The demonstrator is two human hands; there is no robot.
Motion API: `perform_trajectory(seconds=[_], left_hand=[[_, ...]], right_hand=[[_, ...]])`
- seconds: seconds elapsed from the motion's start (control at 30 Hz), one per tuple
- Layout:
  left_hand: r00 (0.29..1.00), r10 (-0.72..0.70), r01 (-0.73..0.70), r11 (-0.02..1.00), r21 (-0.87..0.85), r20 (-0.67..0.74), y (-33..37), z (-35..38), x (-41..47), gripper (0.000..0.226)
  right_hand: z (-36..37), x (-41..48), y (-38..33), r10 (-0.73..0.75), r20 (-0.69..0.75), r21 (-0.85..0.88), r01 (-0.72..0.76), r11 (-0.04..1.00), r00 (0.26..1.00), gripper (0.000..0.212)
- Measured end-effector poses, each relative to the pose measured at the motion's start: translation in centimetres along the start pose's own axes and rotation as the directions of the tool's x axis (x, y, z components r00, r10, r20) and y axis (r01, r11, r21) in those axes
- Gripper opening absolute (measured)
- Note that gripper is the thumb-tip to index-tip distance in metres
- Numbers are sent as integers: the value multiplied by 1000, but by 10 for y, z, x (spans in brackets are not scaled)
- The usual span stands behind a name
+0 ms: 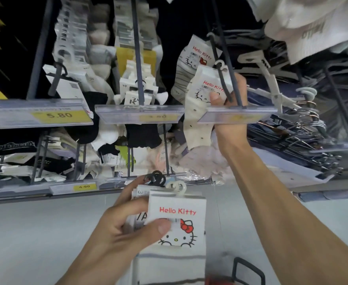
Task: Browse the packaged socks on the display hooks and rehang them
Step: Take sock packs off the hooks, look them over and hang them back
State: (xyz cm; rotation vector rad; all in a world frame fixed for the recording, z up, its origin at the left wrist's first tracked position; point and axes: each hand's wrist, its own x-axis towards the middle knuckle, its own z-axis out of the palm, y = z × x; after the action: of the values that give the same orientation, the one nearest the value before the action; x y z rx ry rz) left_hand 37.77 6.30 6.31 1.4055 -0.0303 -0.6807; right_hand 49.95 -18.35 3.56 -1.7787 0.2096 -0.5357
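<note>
My left hand (119,229) holds a stack of sock packs low in the middle of the view; the front one is a white Hello Kitty pack (178,221) with a white hanger loop, and packs with black loops sit behind it. My right hand (228,95) reaches up and grips another Hello Kitty sock pack (207,89), whose white loop is on the dark display hook (223,58). A third Hello Kitty pack (197,54) hangs further back on the same hook.
Other hooks to the left carry white, grey and black sock packs (136,83) above clear price rails (39,115) with yellow tags. A lower row of socks (111,153) hangs beneath. Clothes hangers (292,124) crowd the right; a white garment (312,21) hangs overhead.
</note>
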Motion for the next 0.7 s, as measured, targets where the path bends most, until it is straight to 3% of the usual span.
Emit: perform_trajectory(seconds=[0.1, 0.2, 0.27, 0.33, 0.37, 0.5, 0.57, 0.63, 0.7], left_hand=[[1000, 13, -13, 1000, 3, 28, -2, 1, 0, 39], [1000, -3, 3, 1000, -25, 1, -3, 3, 1, 35], [999, -23, 21, 999, -37, -43, -2, 6, 2, 27], [994, -12, 11, 1000, -17, -109, -2, 9, 3, 28], [991, -6, 6, 1000, 1, -132, -2, 10, 3, 26], [981, 62, -49, 996, 74, -181, -3, 11, 7, 29], [969, 83, -62, 993, 96, -234, -3, 11, 11, 30], [956, 96, -64, 990, 125, -277, -2, 12, 14, 32], [953, 100, -61, 988, 143, -286, 0, 12, 17, 33]], right_hand=[[-2, 6, 3, 58, 24, 6, -58, 998, 998, 33], [5, 8, -4, 272, 78, 98, -279, 955, 959, 34], [5, 5, -8, 560, 69, 36, -563, 826, 826, 27], [2, -1, -8, 744, 47, -226, -719, 658, 666, 40], [1, -6, -9, 746, 28, -312, -703, 638, 665, 40], [-2, -45, -32, 512, 29, -419, -454, 786, 859, 27], [-6, -77, -43, 433, 101, -198, -409, 891, 896, 26], [-13, -109, -53, 416, 244, 34, -436, 899, 876, 31], [-18, -130, -63, 364, 407, 127, -446, 886, 838, 30]])
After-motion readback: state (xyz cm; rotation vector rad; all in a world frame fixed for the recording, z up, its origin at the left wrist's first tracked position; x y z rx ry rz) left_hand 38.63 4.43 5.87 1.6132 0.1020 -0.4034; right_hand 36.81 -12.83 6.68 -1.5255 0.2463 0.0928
